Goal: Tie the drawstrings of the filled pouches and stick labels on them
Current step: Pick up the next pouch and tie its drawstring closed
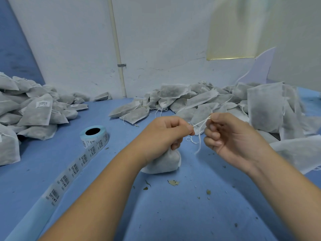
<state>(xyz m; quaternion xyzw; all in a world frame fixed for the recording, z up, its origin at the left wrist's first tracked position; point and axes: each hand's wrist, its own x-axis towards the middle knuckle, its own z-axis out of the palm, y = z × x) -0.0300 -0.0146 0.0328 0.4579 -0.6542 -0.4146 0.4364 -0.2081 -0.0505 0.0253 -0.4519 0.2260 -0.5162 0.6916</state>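
At table point(156, 214) centre, right grip point(232, 136) pinches drawstring point(202, 122)

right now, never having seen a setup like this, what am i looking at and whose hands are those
There is no machine: one camera worn on a person's head looks down at their two bare hands. The left hand grips the neck of a filled pouch standing on the blue table; the right hand pinches its drawstring. A label roll lies to the left, its strip unrolled towards the camera. Labelled pouches are piled far left, pouches with loose strings at the back right.
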